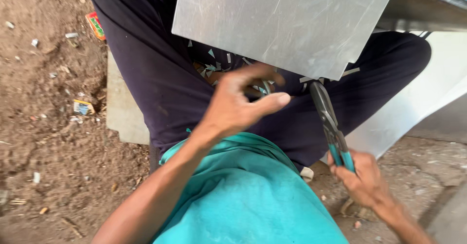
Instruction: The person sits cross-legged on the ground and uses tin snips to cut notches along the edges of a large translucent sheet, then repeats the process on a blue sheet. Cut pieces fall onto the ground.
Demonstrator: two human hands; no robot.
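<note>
The right hand (362, 178) is wrapped tight around the teal-sleeved handles of a pair of tin snips (330, 122), gripping low so the long dark blades reach up and forward to the near edge of the metal sheet (287, 22). The tips sit right at that edge, close to its right-hand corner, where a thin sliver of metal sticks out sideways; holding the handles that far back looks like it gives good leverage for biting through the sheet. The left hand (241, 103) holds nothing: it hovers over the lap just below the sheet's near edge, fingers loosely curled and spread, thumb pointing toward the snips, apart from the metal. My guess is it waits there to steady the sheet or catch what falls, though it touches neither. The sheet itself is flat, grey and scuffed, tilted up and away from the person, its far side running out of view at the top. What bears its weight is hidden, but it seems to lean over the knees so that the cut edge faces the snips. The person sits with legs in dark trousers (160, 73) spread wide, and small pale metal scraps (214, 64) lie scattered across the lap under the sheet. A teal shirt (248, 195) fills the bottom of the view. Bare earth (48, 151) with litter lies on the left, and a pale curved sheet (418, 103) lies on the right beyond the knee.
</note>
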